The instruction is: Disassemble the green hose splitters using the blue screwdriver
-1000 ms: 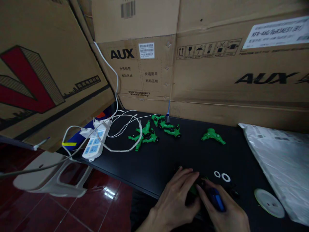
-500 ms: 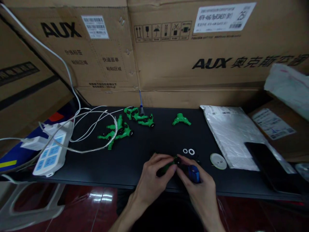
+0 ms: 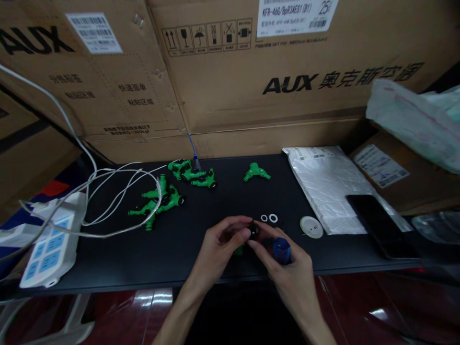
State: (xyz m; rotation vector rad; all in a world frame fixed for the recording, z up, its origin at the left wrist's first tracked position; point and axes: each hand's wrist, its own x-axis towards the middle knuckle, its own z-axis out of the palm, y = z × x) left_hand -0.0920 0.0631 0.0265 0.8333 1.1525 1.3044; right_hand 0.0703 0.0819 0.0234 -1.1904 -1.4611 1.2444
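Left hand [image 3: 224, 242] narrow, thumb and fingers pinched about a small black piece [image 3: 253, 231], low over the near part of the dark table [image 3: 223, 203]. Right hand [image 3: 289, 263] curled around a blue-handled tool [image 3: 281, 251], its thumb and forefinger also at the black piece. The tool's long axis runs roughly crosswise: blue butt to the right and slightly nearer the wearer, front end toward the black piece, tip hidden. Green part [image 3: 238, 250] shows only as a patch under the fingers; cannot tell its axis or which way it points. White nut-shaped ring [image 3: 264, 218] and round white washer [image 3: 273, 218] lie just beyond the right hand. Lone green fitting [image 3: 255, 172] farther back, stem toward the carton [image 3: 223, 91], two legs splayed nearward, left and right. Carton lettering: "AUX" twice, the right-hand one followed by "奥克斯空调". White label [image 3: 296, 17] reads "KFR-46G/BpR3AES1(B1)" and "25"; smaller print blurred. Lower left panel: "快递面单", "粘贴区域".
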